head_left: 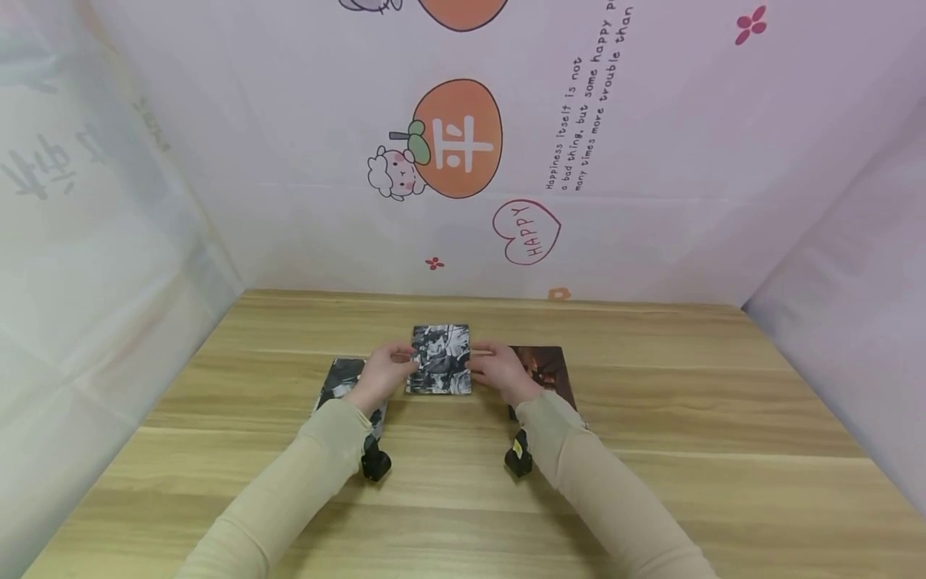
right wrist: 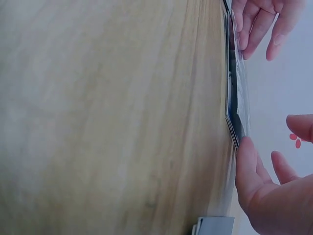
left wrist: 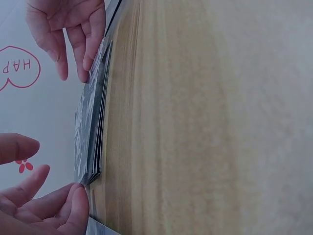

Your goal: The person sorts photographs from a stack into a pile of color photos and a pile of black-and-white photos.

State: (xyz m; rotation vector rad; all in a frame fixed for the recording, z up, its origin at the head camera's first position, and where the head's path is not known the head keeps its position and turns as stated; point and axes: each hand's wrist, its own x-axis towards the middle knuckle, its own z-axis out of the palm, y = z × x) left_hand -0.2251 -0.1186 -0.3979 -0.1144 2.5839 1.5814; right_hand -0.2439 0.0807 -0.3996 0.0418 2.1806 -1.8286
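Note:
A small stack of cards (head_left: 440,359) with a black-and-white picture on top lies flat on the wooden table, between both hands. My left hand (head_left: 383,374) touches the stack's left edge with its fingertips. On the opposite edge rest the fingertips of my right hand (head_left: 501,371). In the left wrist view, several thin layers show along the side of the stack, and the left thumb (left wrist: 19,148) stands away from it. The right thumb (right wrist: 301,126) is likewise raised clear of the cards in the right wrist view.
Partly under the left forearm lies another black-and-white card pile (head_left: 342,376). A dark reddish-brown card (head_left: 547,368) sits beneath the right hand and wrist. Black wrist devices (head_left: 374,464) hang below both cuffs. White printed cloth (head_left: 651,161) walls the table's back and sides.

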